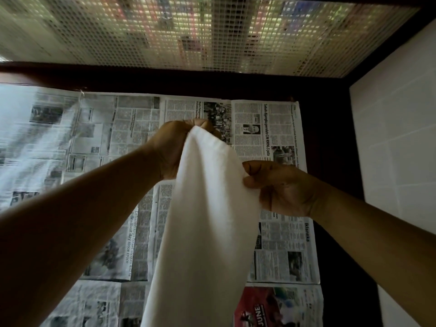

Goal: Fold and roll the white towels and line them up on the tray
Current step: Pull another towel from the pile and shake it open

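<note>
A white towel (207, 223) hangs in the air at the middle of the view, draping down past the bottom edge. My left hand (172, 147) is shut on its top corner, fingers bunched around the cloth. My right hand (280, 185) pinches the towel's right edge between thumb and fingers, lower and to the right of the left hand. Both arms reach in from the bottom corners. No tray is in view.
Newspaper sheets (278, 142) cover the dark surface under the towel. A meshed window (188, 31) glows across the top. A white tiled wall (396, 142) stands at the right.
</note>
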### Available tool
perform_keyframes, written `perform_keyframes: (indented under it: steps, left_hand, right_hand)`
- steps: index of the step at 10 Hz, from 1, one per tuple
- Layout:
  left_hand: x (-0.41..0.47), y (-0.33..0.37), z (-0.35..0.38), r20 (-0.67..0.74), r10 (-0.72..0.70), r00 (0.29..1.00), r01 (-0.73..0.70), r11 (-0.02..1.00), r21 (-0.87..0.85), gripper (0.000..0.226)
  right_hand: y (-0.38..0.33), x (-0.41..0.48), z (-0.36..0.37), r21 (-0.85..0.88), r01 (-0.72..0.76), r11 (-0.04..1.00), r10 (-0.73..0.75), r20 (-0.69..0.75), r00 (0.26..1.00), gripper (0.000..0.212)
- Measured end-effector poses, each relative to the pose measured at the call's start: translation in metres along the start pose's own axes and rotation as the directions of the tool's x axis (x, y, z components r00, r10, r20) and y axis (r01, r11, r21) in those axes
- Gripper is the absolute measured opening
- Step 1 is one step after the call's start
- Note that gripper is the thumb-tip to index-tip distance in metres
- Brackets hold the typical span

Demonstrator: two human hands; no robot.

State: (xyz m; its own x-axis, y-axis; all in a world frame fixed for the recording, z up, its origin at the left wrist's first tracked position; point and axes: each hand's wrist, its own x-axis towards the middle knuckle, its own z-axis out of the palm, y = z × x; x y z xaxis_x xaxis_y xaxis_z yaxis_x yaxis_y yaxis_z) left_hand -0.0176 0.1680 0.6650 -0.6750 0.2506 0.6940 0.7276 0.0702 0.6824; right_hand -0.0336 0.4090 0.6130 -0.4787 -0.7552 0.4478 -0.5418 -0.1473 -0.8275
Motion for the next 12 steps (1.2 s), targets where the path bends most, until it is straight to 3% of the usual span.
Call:
perform_keyframes:
  steps: [1, 2, 3, 4, 5, 6, 7, 8, 10, 12]
  left_hand:
    - [-0.002, -0.003, 0.000, -0.019, 0.065, 0.998, -0.061, 0.984, 0.169, 0.021]
    - [-0.007, -0.006, -0.002, 0.072, 0.139, 0.988, -0.155, 0.807, 0.570, 0.025]
    - [-0.013, -0.007, -0.001, 0.092, 0.047, 0.995, -0.103, 0.550, 0.829, 0.042]
    - [-0.017, -0.013, -0.003, 0.169, 0.040, 0.985, -0.172, 0.378, 0.910, 0.043]
    - [-0.023, -0.015, 0.006, 0.201, 0.094, 0.975, -0.221, 0.330, 0.918, 0.034]
    - [-0.027, -0.019, 0.013, 0.240, 0.114, 0.964, -0.263, 0.281, 0.923, 0.030]
    - [-0.028, -0.020, 0.021, 0.287, 0.084, 0.954, -0.299, 0.317, 0.900, 0.025]
    - [-0.028, -0.017, 0.029, 0.346, 0.071, 0.936, -0.344, 0.402, 0.849, 0.016]
    - [-0.021, -0.010, 0.055, 0.422, 0.080, 0.903, -0.407, 0.475, 0.780, 0.016]
    - [-0.014, -0.003, 0.064, 0.439, 0.057, 0.897, -0.352, 0.691, 0.631, 0.021]
  right_hand:
    - [0.002, -0.008, 0.000, -0.118, -0.015, 0.993, 0.004, -0.101, 0.995, 0.011]
    - [-0.012, -0.017, -0.005, -0.551, -0.124, 0.825, -0.046, -0.284, 0.958, 0.014]
    - [-0.027, -0.023, -0.014, -0.900, -0.271, 0.340, -0.219, -0.356, 0.908, 0.017]
    - [-0.035, -0.029, -0.013, -0.930, -0.294, 0.220, -0.274, -0.348, 0.897, 0.015]
    - [-0.041, -0.035, -0.014, -0.913, -0.372, 0.168, -0.269, -0.406, 0.873, 0.018]
    - [-0.048, -0.044, -0.014, -0.887, -0.441, 0.138, -0.234, -0.461, 0.856, 0.020]
    - [-0.056, -0.057, -0.016, -0.856, -0.487, 0.174, -0.162, -0.513, 0.843, 0.020]
    - [-0.064, -0.074, -0.019, -0.795, -0.521, 0.311, -0.017, -0.553, 0.833, 0.021]
    - [-0.085, -0.102, -0.025, -0.760, -0.550, 0.346, 0.090, -0.557, 0.826, 0.028]
    - [-0.095, -0.115, -0.034, -0.731, -0.553, 0.400, 0.113, -0.559, 0.821, 0.023]
